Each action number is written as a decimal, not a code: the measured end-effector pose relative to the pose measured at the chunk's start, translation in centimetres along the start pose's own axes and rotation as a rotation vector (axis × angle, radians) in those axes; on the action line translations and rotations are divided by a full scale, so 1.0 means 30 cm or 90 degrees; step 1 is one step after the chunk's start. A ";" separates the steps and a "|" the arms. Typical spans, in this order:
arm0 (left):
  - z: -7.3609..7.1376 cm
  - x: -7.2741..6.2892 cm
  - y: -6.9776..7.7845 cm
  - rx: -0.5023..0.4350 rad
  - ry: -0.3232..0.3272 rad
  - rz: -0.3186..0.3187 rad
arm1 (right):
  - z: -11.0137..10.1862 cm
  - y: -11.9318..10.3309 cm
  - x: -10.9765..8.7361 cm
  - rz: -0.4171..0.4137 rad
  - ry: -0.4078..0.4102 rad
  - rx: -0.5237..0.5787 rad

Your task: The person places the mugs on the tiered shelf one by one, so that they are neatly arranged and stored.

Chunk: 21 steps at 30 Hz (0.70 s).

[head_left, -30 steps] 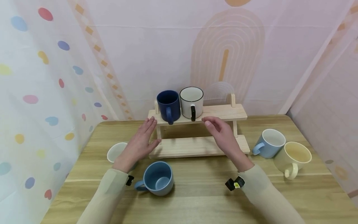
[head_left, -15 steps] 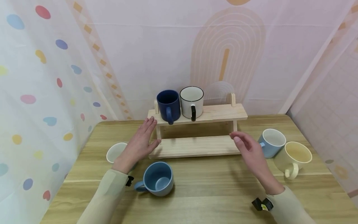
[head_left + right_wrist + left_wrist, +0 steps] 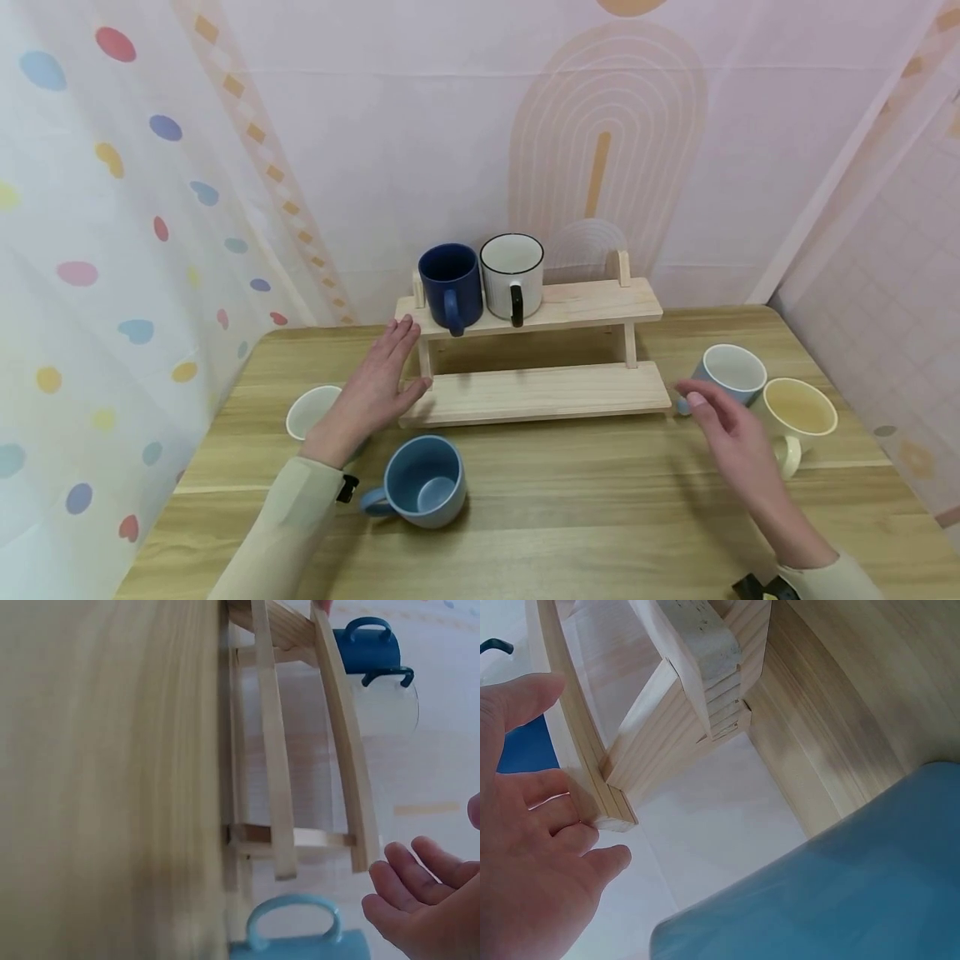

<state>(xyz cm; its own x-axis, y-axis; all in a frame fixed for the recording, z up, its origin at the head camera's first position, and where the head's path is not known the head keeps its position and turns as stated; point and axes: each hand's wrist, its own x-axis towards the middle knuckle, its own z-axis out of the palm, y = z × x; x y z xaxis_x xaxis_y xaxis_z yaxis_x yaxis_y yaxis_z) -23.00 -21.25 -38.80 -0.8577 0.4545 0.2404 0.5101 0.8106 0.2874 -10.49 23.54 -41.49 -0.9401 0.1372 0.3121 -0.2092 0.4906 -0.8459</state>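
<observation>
My left hand [image 3: 371, 396] rests with straight fingers at the left end of the two-tier wooden shelf [image 3: 540, 392]; the left wrist view shows the fingertips at the upper board's end [image 3: 592, 799]. My right hand [image 3: 738, 450], fingers loosely bent and holding nothing, hovers before a light blue mug [image 3: 731, 371] and partly covers it. That mug's handle [image 3: 296, 904] appears below the fingers in the right wrist view. Touching its side in the head view is a pale yellow mug [image 3: 798, 408]. A navy mug [image 3: 453, 287] and a white mug with black rim [image 3: 513, 279] stand on the upper board.
In front of the shelf, a grey-blue mug [image 3: 426, 483] stands on the wooden table [image 3: 570, 517] with its handle to the left. Another mug with a white inside [image 3: 309, 410] is partly hidden behind my left wrist. A patterned curtain [image 3: 375, 150] hangs behind.
My right hand has moved from beside the white mug on the upper board, rightward and down, to in front of the light blue mug. My left hand stays at the shelf's end.
</observation>
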 end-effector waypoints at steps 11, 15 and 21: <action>-0.004 0.002 0.004 -0.006 -0.006 -0.011 | -0.066 0.093 -0.046 0.086 -0.038 0.090; -0.002 0.003 0.000 -0.006 -0.003 -0.009 | -0.059 0.115 -0.051 0.123 -0.059 0.173; -0.001 0.004 0.001 0.000 -0.008 -0.008 | -0.034 0.134 -0.033 0.221 -0.069 0.226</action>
<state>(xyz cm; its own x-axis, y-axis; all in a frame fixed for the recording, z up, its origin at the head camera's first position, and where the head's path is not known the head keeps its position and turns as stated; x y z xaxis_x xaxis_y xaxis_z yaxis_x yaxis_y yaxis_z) -23.09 -21.18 -38.74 -0.8648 0.4490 0.2249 0.4993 0.8163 0.2905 -10.12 26.26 -44.77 -0.9890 0.1413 -0.0438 0.0593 0.1072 -0.9925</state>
